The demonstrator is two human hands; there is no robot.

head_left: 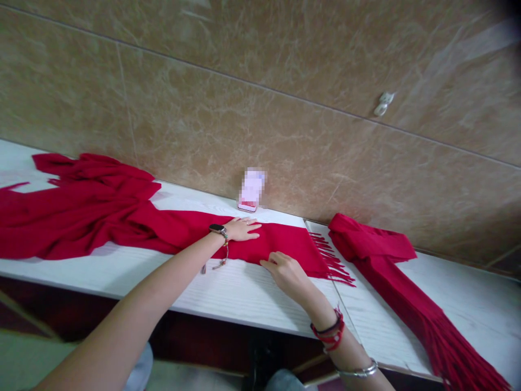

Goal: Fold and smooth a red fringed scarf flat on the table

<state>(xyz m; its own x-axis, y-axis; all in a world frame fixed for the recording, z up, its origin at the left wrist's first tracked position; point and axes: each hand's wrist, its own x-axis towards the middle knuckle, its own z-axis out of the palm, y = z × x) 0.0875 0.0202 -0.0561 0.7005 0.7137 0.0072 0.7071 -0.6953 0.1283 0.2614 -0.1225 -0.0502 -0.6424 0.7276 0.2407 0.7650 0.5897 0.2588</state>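
A long red scarf (163, 225) with a fringed end (331, 255) lies along a white table (228, 288). My left hand (242, 228) rests flat on the scarf, fingers stretched out, a watch on the wrist. My right hand (285, 269) is at the scarf's near edge with its fingers curled onto the cloth, red bands and a bangle on the wrist. The scarf bunches into folds at the far left (81, 190).
A second red scarf (391, 277) lies on the table at the right, its fringe hanging over the front edge. A small phone-like thing (250, 190) leans against the brown tiled wall (285, 98) behind the scarf. The table's front edge runs below my arms.
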